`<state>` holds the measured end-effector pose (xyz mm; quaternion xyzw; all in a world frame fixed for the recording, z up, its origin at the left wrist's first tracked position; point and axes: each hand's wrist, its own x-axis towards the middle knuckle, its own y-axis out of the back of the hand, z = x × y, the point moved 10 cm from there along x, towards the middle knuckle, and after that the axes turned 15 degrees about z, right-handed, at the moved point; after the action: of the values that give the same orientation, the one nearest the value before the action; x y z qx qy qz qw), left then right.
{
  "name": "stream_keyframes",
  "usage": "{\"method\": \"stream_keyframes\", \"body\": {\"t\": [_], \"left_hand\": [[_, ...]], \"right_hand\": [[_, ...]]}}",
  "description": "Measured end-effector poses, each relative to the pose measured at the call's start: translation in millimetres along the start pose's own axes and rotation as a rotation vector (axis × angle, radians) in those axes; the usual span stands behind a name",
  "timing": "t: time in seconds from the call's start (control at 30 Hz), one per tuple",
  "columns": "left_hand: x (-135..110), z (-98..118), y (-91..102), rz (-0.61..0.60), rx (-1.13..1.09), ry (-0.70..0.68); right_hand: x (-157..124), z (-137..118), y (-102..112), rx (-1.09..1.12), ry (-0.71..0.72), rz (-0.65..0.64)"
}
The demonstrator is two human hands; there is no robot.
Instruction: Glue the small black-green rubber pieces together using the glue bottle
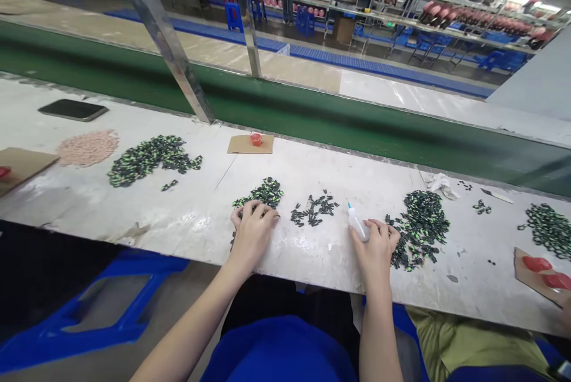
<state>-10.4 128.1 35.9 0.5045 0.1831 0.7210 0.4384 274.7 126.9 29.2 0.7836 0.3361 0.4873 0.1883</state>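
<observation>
My left hand (pixel 253 232) rests palm down, fingers bent and somewhat apart, on the near side of a small pile of black-and-green pieces (pixel 267 191). The hand hides part of that pile, and no held piece shows. In my right hand (pixel 377 246) is a small white squeeze bottle (pixel 359 226) with a blue tip, tilted up and leftward. Between the hands lie loose black slender pieces (pixel 314 208), scattered on the white worktable (pixel 307 257). A larger heap of black-and-green pieces (pixel 423 221) sits right beside my right hand.
Further left are another black-and-green heap (pixel 149 159), a pale pink heap (pixel 88 148) and a phone (pixel 74 109). A cardboard piece (pixel 241 144) bears a red cup (pixel 256 138). Metal posts (pixel 178 66) rise behind the table. At right are crumpled tissue (pixel 441 184) and red items (pixel 537 263) on cardboard.
</observation>
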Motion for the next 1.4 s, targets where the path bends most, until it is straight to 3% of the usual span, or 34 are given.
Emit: {"method": "stream_keyframes", "body": {"t": [0.07, 0.23, 0.37, 0.47, 0.6, 0.8, 1.4], "left_hand": [[-5, 7, -6.4, -0.054, -0.077, -0.001], [-28, 28, -30.6, -0.195, -0.209, 0.039], [-34, 31, -27.3, -0.1, -0.124, 0.068], [-35, 32, -22.9, -0.067, -0.094, 0.053], [-34, 35, -23.3, -0.095, -0.17, 0.024], [-30, 30, -26.1, -0.089, -0.226, 0.094], [-28, 25, -27.5, -0.099, -0.235, 0.136]], "right_hand": [[2, 0, 8, 0.083, -0.072, 0.014], [-17, -7, 11, 0.474, -0.346, -0.095], [-35, -13, 11, 0.702, -0.476, -0.015], [-43, -17, 8, 0.706, -0.528, 0.029], [-40, -29, 12, 0.578, -0.444, 0.054], [-35, -47, 10, 0.465, -0.238, 0.012], [-39, -54, -4, 0.46, -0.185, -0.112]]}}
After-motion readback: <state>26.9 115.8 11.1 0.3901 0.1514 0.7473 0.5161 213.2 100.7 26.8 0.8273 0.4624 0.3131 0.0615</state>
